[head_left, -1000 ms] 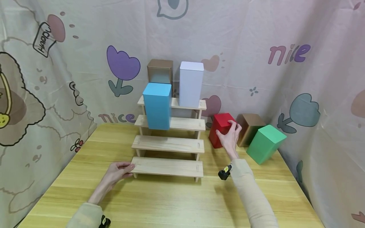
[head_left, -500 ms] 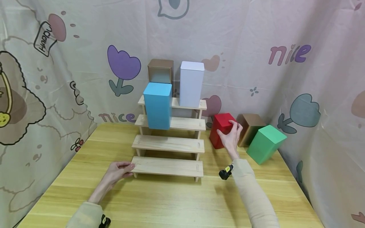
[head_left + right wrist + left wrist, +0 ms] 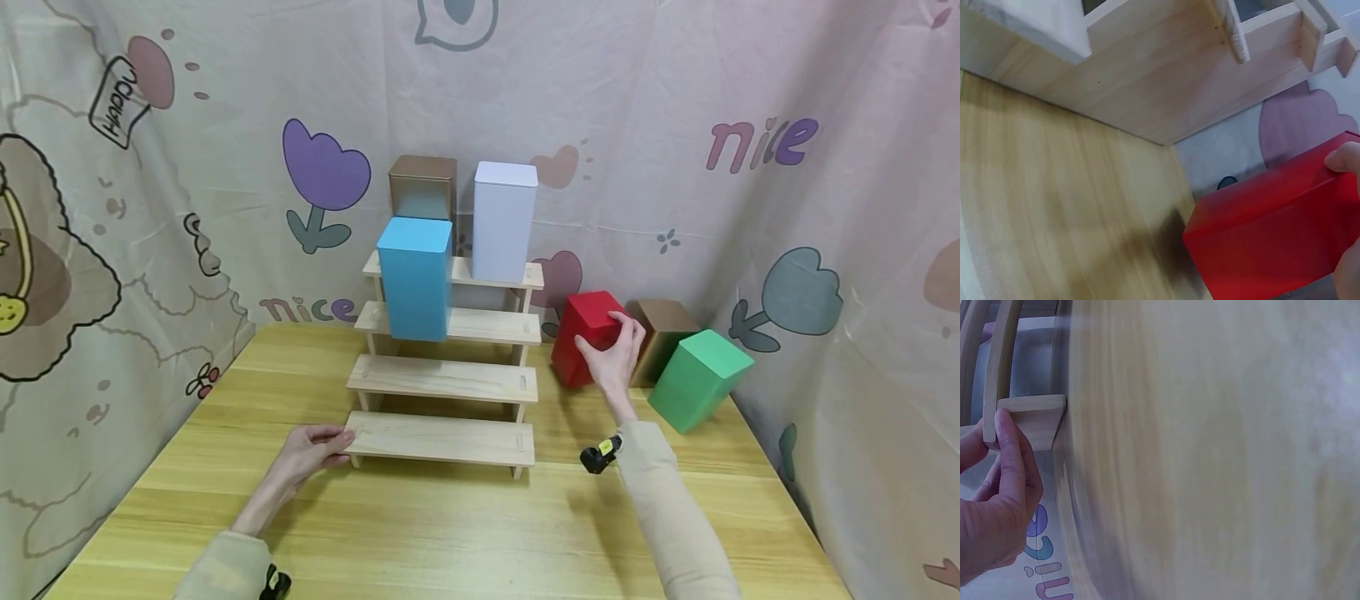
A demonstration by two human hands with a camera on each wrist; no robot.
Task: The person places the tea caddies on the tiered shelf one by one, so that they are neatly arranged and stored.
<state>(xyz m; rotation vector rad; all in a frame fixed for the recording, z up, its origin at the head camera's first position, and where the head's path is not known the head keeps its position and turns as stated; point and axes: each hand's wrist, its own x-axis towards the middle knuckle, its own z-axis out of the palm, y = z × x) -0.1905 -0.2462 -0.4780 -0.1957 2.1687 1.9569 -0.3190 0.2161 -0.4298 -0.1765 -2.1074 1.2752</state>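
Observation:
In the head view my right hand grips a red box by its upper part, to the right of a wooden stepped shelf. The right wrist view shows the red box tilted, with a shadow on the tabletop beside its lower end. My left hand pinches the left end of the shelf's lowest step; in the left wrist view thumb and fingers close on the board's edge. A blue box stands on the second step from the top. On the top step are a brown box and a white box.
Just right of the red box stand another brown box and a green box, which leans. A patterned cloth hangs behind and along both sides of the wooden table. The two lower steps carry no boxes.
My right hand and the red box have shifted slightly up and to the right, and the box has tilted. The left hand has stayed on the lowest step.

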